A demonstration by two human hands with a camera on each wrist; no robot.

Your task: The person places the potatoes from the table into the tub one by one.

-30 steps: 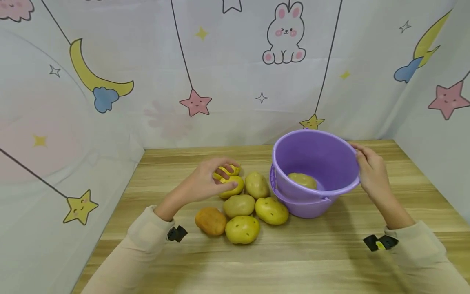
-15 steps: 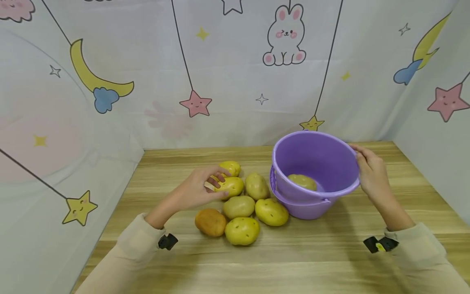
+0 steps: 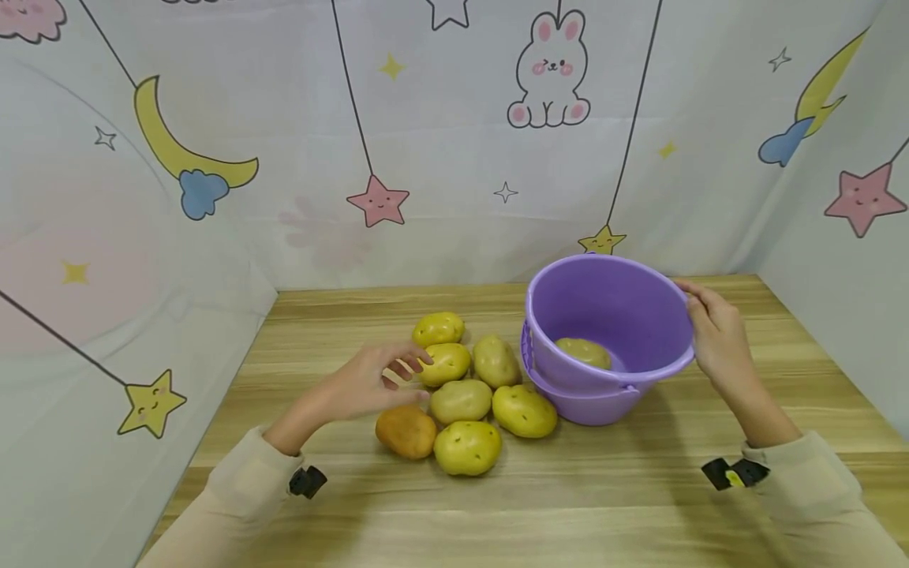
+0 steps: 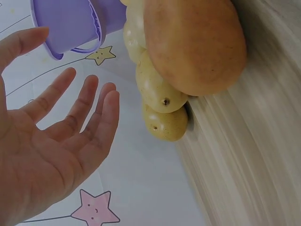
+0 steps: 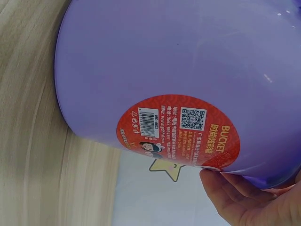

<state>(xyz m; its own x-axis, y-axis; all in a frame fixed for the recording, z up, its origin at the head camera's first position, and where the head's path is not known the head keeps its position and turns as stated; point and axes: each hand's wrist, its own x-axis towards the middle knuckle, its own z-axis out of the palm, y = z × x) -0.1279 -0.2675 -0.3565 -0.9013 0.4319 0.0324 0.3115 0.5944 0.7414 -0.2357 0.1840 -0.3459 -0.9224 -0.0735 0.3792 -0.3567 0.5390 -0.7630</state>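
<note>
Gripping smooth purple bucket beside oval, dimpled potatoes

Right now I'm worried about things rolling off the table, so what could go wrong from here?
The right hand holds the purple bucket at just one side, so a sudden pull might tip it. The loose potatoes lie bunched, so the open left hand close to them could set several rolling. Moving the bucket could also shove the yellow potato right beside it.
</note>
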